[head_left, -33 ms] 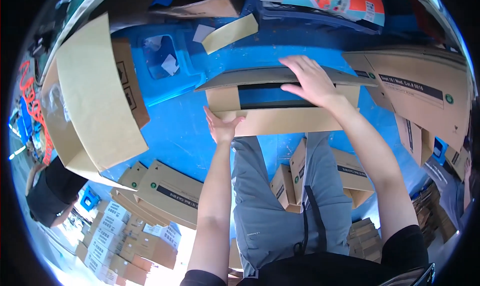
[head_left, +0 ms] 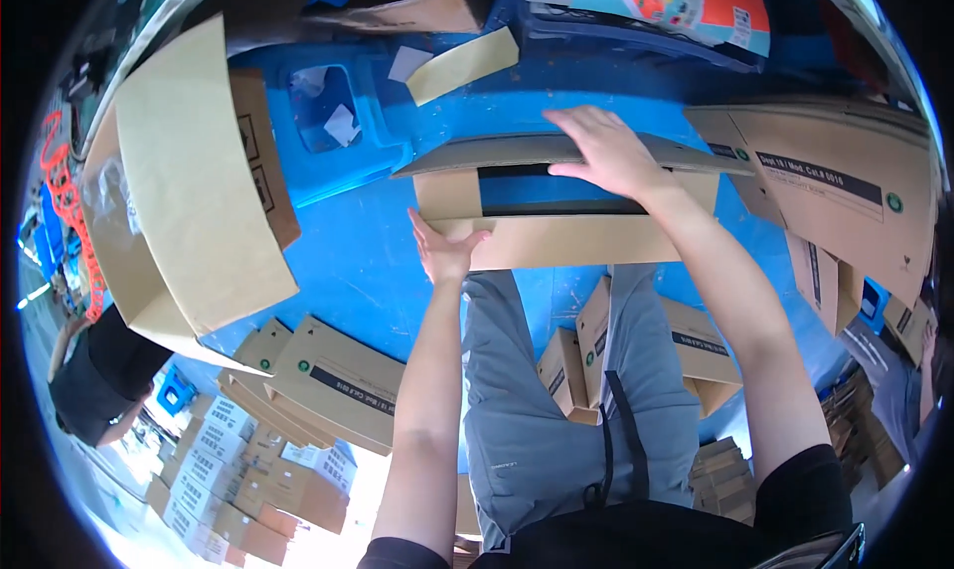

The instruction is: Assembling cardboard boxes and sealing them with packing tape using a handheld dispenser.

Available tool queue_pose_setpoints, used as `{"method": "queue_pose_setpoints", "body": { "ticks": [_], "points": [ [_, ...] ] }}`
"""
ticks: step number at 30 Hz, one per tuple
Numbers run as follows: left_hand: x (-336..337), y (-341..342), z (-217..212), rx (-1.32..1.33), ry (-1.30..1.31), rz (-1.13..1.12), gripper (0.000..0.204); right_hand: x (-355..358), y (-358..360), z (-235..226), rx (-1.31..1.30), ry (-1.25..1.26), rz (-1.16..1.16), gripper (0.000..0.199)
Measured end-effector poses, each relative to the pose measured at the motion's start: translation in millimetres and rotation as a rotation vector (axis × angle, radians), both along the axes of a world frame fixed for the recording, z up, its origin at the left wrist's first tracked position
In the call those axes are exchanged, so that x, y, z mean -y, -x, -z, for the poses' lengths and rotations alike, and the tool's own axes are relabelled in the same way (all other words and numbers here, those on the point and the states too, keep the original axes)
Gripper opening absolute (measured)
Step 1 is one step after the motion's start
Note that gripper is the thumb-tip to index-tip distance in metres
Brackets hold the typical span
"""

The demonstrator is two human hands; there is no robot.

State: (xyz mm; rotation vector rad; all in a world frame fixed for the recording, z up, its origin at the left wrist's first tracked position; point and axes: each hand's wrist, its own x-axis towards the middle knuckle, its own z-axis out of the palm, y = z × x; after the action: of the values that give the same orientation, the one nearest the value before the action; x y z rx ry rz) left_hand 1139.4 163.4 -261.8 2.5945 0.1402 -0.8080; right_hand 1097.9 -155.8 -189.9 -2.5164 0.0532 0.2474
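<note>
A brown cardboard box (head_left: 574,243) lies in front of me, just beyond my knees, with its long opening facing up. Its end flaps are folded inward and its far long flap (head_left: 457,159) stands up. Blue and a dark strip show through the gap between the end flaps. At the near left corner, my left hand (head_left: 445,251) rests against the box, thumb stretched along the near flap and fingers spread. My right hand (head_left: 608,155) is over the far flap and the opening, open with thumb and fingers apart; whether it touches the cardboard I cannot tell.
A large open carton (head_left: 204,171) stands at left, beside a blue plastic stool (head_left: 383,157). Flattened cartons (head_left: 825,171) lean at right; more boxes (head_left: 343,375) lie near left and between my legs. A dark bin (head_left: 636,37) holds packages. Another person (head_left: 104,380) is at far left.
My right hand has shifted slightly to the left above the box. My left hand stays at the near left corner.
</note>
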Motion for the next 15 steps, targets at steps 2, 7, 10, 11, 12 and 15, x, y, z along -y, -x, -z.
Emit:
{"method": "queue_pose_setpoints", "body": {
  "ticks": [2, 7, 10, 11, 12, 15],
  "points": [
    [-14.3, -8.3, 3.0, 0.094, 0.045, 0.002, 0.152, -16.5, -30.7, 9.5, -0.384, -0.222, -0.088, 0.056],
    [-27.9, -7.8, 2.6, 0.099, 0.028, 0.007, 0.152, -52.9, 5.9, 9.0, -0.024, 0.066, -0.235, 0.059],
    [-30.9, -6.5, 2.5, 0.127, 0.041, 0.013, 0.152, -60.3, 5.4, 11.1, -0.007, 0.203, -0.287, 0.061],
    [-34.2, -10.5, 3.2, 0.197, 0.047, 0.037, 0.152, -64.8, 4.8, 12.5, 0.009, 0.212, -0.296, 0.061],
    [-39.1, -12.2, 2.0, 0.214, 0.05, 0.027, 0.152, -71.6, 7.6, 14.2, -0.036, 0.229, -0.363, 0.063],
    [-28.0, 0.6, 4.3, 0.161, 0.09, 0.064, 0.146, -90.4, 53.5, 47.6, -0.132, 0.269, -0.331, 0.079]
  ]
}}
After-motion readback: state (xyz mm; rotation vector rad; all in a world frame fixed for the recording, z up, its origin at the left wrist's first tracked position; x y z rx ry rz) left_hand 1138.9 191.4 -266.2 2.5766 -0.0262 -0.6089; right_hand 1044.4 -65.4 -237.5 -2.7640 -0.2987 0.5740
